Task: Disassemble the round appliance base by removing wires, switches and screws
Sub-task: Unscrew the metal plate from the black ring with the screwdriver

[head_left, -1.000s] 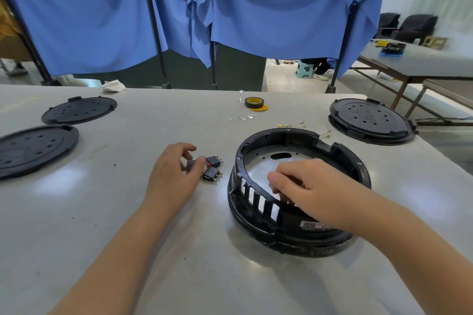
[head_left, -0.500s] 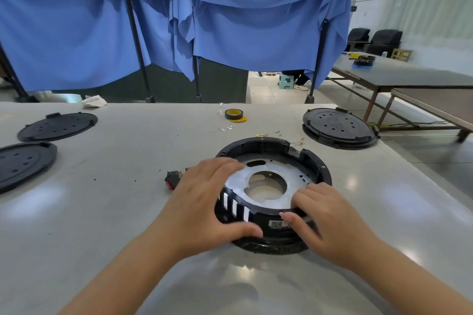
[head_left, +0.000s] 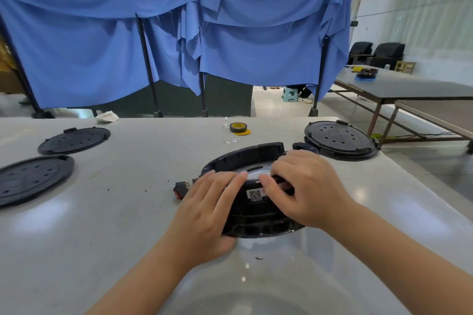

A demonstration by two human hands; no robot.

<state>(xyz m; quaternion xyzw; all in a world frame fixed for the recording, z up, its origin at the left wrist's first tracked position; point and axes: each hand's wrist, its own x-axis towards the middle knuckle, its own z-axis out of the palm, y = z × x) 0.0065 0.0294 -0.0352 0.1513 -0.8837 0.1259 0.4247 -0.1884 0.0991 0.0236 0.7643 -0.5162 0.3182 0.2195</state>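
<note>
Bare forearms, no sleeves, ringless hands

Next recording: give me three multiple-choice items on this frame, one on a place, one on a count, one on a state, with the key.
1. Where does the tape roll lie?
A. On the table's far side, beyond the round base
B. Inside the base
C. Under the left hand

2. How many flat black discs lie at the table's left?
A. One
B. Two
C. Four

3. How does the round base sit?
A. Flat, untouched
B. Tilted, gripped by both hands
C. Lifted clear by one hand

Key: 1 A, it sits near the far edge. 2 B, two discs show. 3 B, the left hand and right hand clasp its tipped rim.
</note>
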